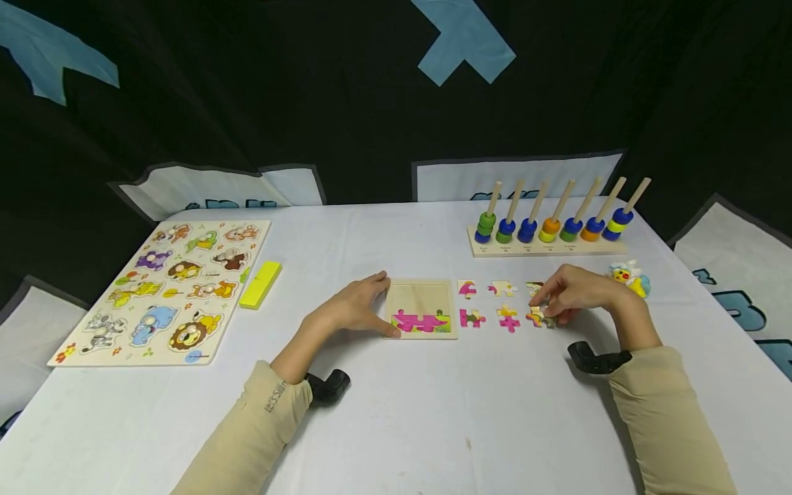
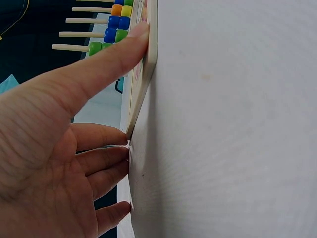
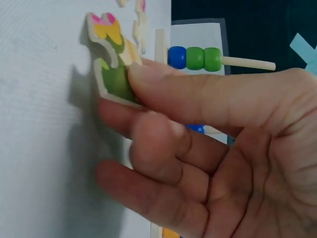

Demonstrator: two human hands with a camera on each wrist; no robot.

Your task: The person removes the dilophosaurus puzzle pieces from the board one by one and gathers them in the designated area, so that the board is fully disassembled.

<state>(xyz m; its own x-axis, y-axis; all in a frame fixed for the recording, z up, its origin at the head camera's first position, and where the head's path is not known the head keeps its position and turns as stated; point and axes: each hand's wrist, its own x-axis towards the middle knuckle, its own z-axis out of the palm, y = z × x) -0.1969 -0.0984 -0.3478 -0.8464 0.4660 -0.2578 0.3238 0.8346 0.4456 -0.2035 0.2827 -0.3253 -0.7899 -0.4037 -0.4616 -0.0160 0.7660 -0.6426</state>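
My left hand (image 1: 354, 306) lies along the left side of a small wooden jigsaw tray (image 1: 421, 290), its fingers nearly straight. In the left wrist view the thumb rests on the tray's edge and the index fingertip touches its corner. Pink and green pieces (image 1: 421, 323) fill the tray's lower part. My right hand (image 1: 572, 295) pinches a green and yellow jigsaw piece (image 3: 114, 82) between thumb and fingers, tilted up close over the cloth. Several loose pieces lie between the hands, among them a pink one (image 1: 472, 318) and a yellow-pink one (image 1: 509, 318).
A wooden peg stacker (image 1: 551, 249) with coloured beads stands behind the right hand. Beside that hand is a small yellow and white toy (image 1: 632, 278). At the left lie a large animal puzzle board (image 1: 148, 275) and a yellow block (image 1: 260, 285). White cloth covers the table (image 1: 433, 419).
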